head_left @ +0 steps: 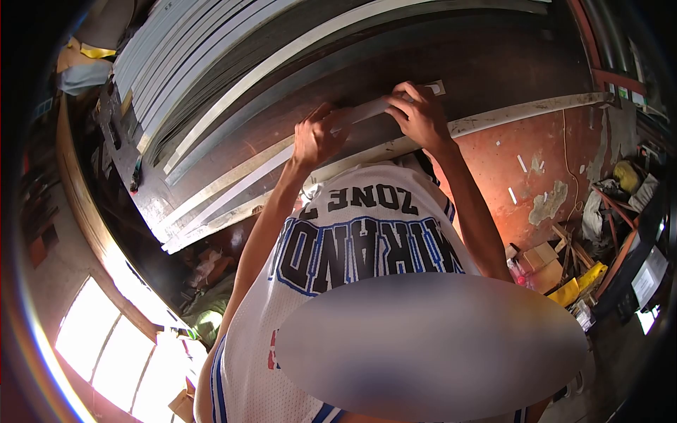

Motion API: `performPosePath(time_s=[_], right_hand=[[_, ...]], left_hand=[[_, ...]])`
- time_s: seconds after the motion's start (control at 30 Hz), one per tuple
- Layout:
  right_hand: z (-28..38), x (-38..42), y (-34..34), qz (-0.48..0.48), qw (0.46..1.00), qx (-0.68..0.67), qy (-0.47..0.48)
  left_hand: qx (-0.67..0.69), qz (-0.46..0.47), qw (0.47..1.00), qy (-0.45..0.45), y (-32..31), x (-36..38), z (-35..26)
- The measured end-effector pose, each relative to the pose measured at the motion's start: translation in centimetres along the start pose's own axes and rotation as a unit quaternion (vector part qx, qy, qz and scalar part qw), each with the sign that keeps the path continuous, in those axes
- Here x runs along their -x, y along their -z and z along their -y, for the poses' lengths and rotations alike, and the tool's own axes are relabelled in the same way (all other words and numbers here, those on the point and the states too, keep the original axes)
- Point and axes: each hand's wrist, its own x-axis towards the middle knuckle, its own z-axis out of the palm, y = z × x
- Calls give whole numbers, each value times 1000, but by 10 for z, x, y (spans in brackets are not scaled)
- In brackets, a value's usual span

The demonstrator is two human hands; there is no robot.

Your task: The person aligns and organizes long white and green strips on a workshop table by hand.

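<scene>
A pale, narrow strip was stretched between the two hands, above the dark worktop. The left hand was nearly closed, with the fingers curled around the strip; the right hand was partly closed and pinched it with thumb and fingers near its other end. How firm the grip was, I could not tell. Past the left hand, a long white strip ran along the worktop — whether it was the same piece, the hand hid this.

Many long grey strips lay side by side on the far left part of the worktop. On the near right, a long light-coloured edge bordered the reddish, peeling surface.

For good handling, in my judgement, both hands should keep an equal, light pull — too much force could bend or twist so thin a piece. The fingertips were best kept close to its edges, with the span between them straight.
</scene>
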Motion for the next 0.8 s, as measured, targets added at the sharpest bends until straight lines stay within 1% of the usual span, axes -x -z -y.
performPosePath(time_s=[0.13,0.2,0.53,0.63,0.7,0.73,0.8], right_hand=[[0,0,-4,2,1000,-10,-2],[1,-1,-4,0,1000,-16,2],[4,0,-6,0,1000,-3,3],[16,4,-10,16,1000,10,-16],[26,6,-14,9,999,8,50],[28,10,-20,41,998,10,56],[34,16,-29,58,996,34,50]], left_hand=[[-5,-4,1000,2,-4,-2,0],[-1,-35,999,-10,-5,-2,0],[-1,-36,999,-10,-4,-3,-2],[-4,-31,1000,-6,-3,-4,-4],[-1,-43,999,-21,-5,-4,-2],[1,-43,999,-22,-7,-4,0],[-6,-27,999,-19,-8,-4,3]])
